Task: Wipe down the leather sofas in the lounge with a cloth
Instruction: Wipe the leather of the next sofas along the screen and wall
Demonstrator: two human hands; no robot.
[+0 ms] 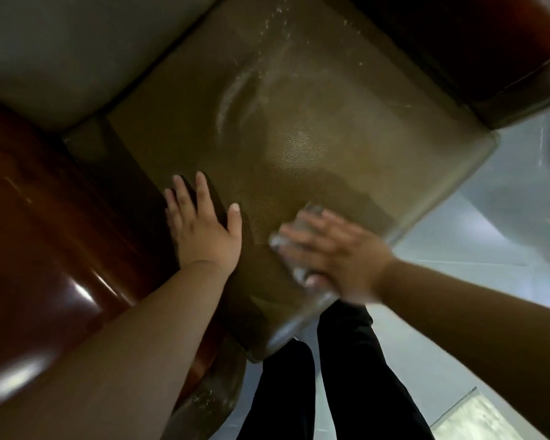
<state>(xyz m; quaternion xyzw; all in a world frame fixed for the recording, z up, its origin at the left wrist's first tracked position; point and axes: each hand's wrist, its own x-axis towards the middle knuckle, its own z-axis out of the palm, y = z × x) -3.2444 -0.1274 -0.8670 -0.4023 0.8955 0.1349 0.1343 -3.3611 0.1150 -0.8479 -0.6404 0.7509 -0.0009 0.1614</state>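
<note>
I leaned over the olive-brown leather seat cushion (299, 147) of the sofa, looking almost straight down. My left hand (204, 223) lay flat with straight, spread fingers on the cushion's left margin, right where the leather met the glossy reddish-brown wooden armrest (45, 233); it held nothing. My right hand (337, 249) pressed down with fingers extended on a pale, whitish cloth (286, 242), which was blurred and showed only at its edges around my fingers and thumb. I could not tell whether any finger curled under it. The cloth sat on the front part of the cushion, near its rounded front edge and well apart from the backrest.

Ahead of both hands the cushion stretched open toward the grey-beige leather backrest (77, 42), with a shiny patch in the middle and pale streaks and specks farther back. A second dark armrest (458, 42) bounded the far side. The cushion's front corner overhung the pale tiled floor (458, 242), and my legs in black trousers (346, 376) stood just beside the front edge.
</note>
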